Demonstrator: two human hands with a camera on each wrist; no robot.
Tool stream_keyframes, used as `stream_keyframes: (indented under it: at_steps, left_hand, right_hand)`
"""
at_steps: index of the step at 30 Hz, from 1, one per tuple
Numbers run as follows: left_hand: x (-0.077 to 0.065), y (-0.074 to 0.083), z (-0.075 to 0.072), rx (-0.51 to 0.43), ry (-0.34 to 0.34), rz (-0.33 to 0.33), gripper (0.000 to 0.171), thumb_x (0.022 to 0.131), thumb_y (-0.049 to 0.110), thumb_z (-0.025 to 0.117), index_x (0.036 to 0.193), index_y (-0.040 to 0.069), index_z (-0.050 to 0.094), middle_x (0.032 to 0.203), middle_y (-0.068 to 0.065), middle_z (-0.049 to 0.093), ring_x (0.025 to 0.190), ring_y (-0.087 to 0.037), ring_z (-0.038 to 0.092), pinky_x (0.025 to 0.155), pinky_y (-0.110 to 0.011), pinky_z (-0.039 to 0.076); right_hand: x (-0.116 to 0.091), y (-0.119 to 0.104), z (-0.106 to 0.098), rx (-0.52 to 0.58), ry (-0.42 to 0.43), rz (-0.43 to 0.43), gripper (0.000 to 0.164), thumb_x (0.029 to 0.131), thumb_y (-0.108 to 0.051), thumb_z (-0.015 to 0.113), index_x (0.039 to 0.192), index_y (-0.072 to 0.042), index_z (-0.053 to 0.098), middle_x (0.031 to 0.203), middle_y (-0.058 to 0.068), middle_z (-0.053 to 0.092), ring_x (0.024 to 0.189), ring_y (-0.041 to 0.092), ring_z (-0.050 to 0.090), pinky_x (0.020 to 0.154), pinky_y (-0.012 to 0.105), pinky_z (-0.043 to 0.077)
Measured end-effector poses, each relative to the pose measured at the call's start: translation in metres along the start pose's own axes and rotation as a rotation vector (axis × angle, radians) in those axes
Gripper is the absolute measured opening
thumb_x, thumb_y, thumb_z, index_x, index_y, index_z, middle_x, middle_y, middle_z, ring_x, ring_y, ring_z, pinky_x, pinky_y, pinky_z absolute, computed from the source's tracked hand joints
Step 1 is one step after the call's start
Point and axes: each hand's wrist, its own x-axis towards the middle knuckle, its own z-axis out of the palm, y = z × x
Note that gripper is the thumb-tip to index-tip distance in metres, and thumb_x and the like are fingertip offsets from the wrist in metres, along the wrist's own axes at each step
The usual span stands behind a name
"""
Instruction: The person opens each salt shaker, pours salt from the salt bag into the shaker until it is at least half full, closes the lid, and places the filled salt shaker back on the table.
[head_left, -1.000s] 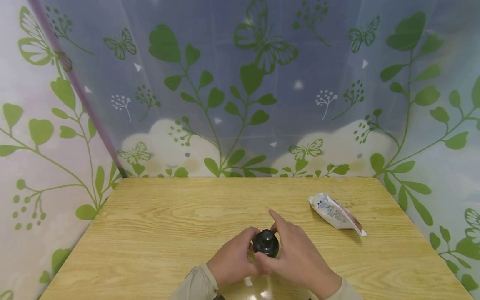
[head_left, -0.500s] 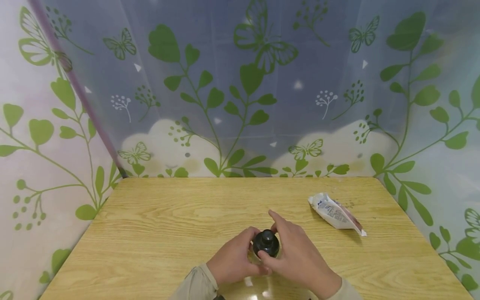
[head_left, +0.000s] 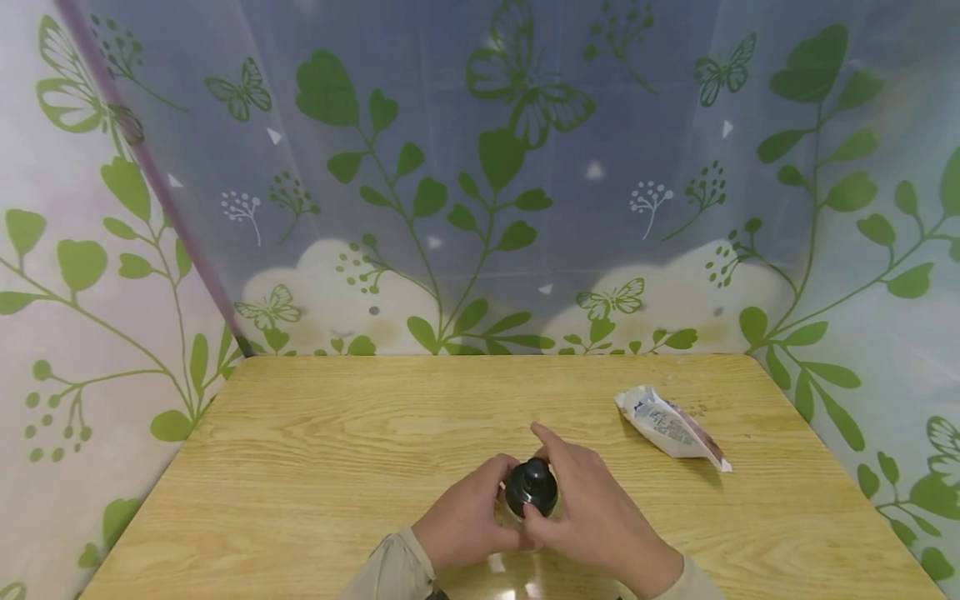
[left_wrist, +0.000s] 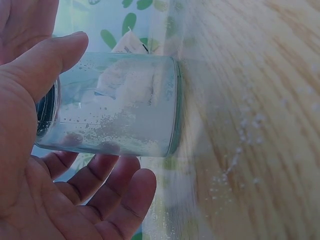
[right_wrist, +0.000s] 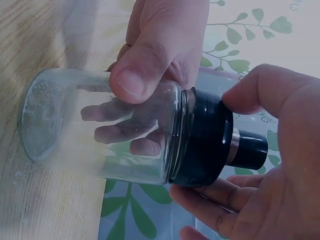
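A clear glass jar stands on the table, with white grains clinging to its inner wall. Its black lid, topped by a round knob, sits on the mouth. My left hand holds the glass body between thumb and fingers, seen clearly in the right wrist view. My right hand grips the lid, thumb on the near rim and fingers round the far side; its index finger sticks out. The head view hides most of the glass behind both hands.
A crumpled white packet lies at the back right of the wood-grain table. Scattered white grains lie on the tabletop beside the jar. Patterned curtains enclose the back and sides.
My right thumb has moved slightly up and to the right along the lid's rim, and the right index fingertip has shifted a little left. The left hand keeps its hold on the jar.
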Motion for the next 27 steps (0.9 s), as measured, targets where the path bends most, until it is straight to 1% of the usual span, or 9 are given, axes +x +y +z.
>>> stream_keyframes:
  at_steps: [3, 5, 7, 9, 12, 16, 19, 24, 27]
  left_hand:
    - [0.0001, -0.0005, 0.0003, -0.006, 0.002, -0.002, 0.066, 0.077, 0.048, 0.087, 0.130, 0.023, 0.056, 0.110, 0.013, 0.062, 0.089, -0.008, 0.056, 0.077, -0.027, 0.049]
    - [0.0003, -0.0009, 0.0003, -0.006, 0.006, 0.008, 0.066, 0.078, 0.047, 0.087, 0.130, 0.022, 0.056, 0.113, 0.013, 0.063, 0.091, -0.007, 0.057, 0.080, -0.027, 0.050]
    - [0.0006, -0.0014, 0.0005, -0.004, 0.012, 0.020, 0.066, 0.078, 0.046, 0.087, 0.131, 0.021, 0.055, 0.116, 0.012, 0.063, 0.093, -0.006, 0.058, 0.083, -0.028, 0.051]
    - [0.0007, -0.0016, 0.0006, 0.002, 0.018, 0.031, 0.067, 0.078, 0.045, 0.087, 0.131, 0.021, 0.055, 0.118, 0.011, 0.064, 0.095, -0.006, 0.059, 0.085, -0.028, 0.051]
    - [0.0003, -0.0011, 0.0003, -0.010, 0.010, 0.017, 0.066, 0.077, 0.046, 0.088, 0.130, 0.023, 0.055, 0.116, 0.013, 0.064, 0.095, -0.005, 0.060, 0.084, -0.029, 0.051]
    - [-0.0007, 0.0002, -0.0008, -0.032, -0.009, -0.018, 0.065, 0.076, 0.048, 0.090, 0.126, 0.026, 0.055, 0.112, 0.016, 0.063, 0.095, -0.005, 0.061, 0.082, -0.030, 0.051]
    - [-0.0006, 0.0006, -0.0009, -0.029, -0.012, -0.023, 0.064, 0.076, 0.047, 0.090, 0.125, 0.026, 0.055, 0.111, 0.017, 0.062, 0.095, -0.005, 0.060, 0.083, -0.031, 0.051]
    - [0.0002, 0.0000, -0.0002, -0.016, -0.011, -0.012, 0.065, 0.075, 0.047, 0.090, 0.124, 0.025, 0.055, 0.112, 0.016, 0.062, 0.094, -0.003, 0.061, 0.084, -0.029, 0.052]
    - [0.0007, -0.0007, 0.0000, 0.001, -0.007, -0.003, 0.067, 0.075, 0.048, 0.090, 0.126, 0.024, 0.055, 0.114, 0.015, 0.063, 0.091, -0.003, 0.060, 0.082, -0.028, 0.051]
  right_hand:
    - [-0.0007, -0.0002, -0.0001, -0.004, -0.016, 0.000, 0.088, 0.080, -0.027, 0.078, 0.157, -0.006, 0.039, 0.118, -0.005, 0.064, 0.120, 0.026, 0.059, 0.107, 0.052, 0.044]
    - [-0.0013, -0.0002, -0.0001, -0.005, -0.028, 0.009, 0.089, 0.081, -0.029, 0.078, 0.157, -0.007, 0.038, 0.121, -0.003, 0.064, 0.127, 0.031, 0.057, 0.110, 0.055, 0.041]
    - [-0.0017, -0.0001, -0.0001, -0.010, -0.033, 0.029, 0.090, 0.082, -0.033, 0.079, 0.158, -0.008, 0.037, 0.124, -0.002, 0.063, 0.133, 0.037, 0.052, 0.113, 0.058, 0.036]
    - [-0.0018, 0.0001, -0.0001, -0.013, -0.033, 0.049, 0.093, 0.083, -0.040, 0.081, 0.159, -0.008, 0.036, 0.124, -0.002, 0.063, 0.135, 0.039, 0.050, 0.117, 0.059, 0.031]
    - [-0.0013, 0.0003, -0.0003, -0.018, -0.025, 0.083, 0.099, 0.083, -0.051, 0.082, 0.159, -0.008, 0.036, 0.120, -0.006, 0.062, 0.130, 0.033, 0.053, 0.117, 0.058, 0.030]
    - [0.0000, 0.0008, -0.0004, -0.025, -0.022, 0.116, 0.104, 0.081, -0.060, 0.081, 0.159, -0.009, 0.036, 0.110, -0.010, 0.060, 0.115, 0.022, 0.056, 0.113, 0.056, 0.035]
    - [0.0007, 0.0013, -0.0002, -0.025, -0.021, 0.107, 0.102, 0.081, -0.057, 0.082, 0.158, -0.008, 0.037, 0.106, -0.011, 0.059, 0.113, 0.023, 0.057, 0.113, 0.056, 0.035]
    - [0.0004, 0.0013, 0.0004, -0.024, 0.001, 0.052, 0.095, 0.082, -0.044, 0.085, 0.156, -0.005, 0.039, 0.108, -0.008, 0.061, 0.123, 0.033, 0.057, 0.117, 0.059, 0.031]
    - [-0.0002, 0.0010, 0.0005, -0.023, 0.004, 0.043, 0.094, 0.082, -0.040, 0.085, 0.156, -0.005, 0.039, 0.111, -0.005, 0.062, 0.128, 0.038, 0.055, 0.117, 0.059, 0.031]
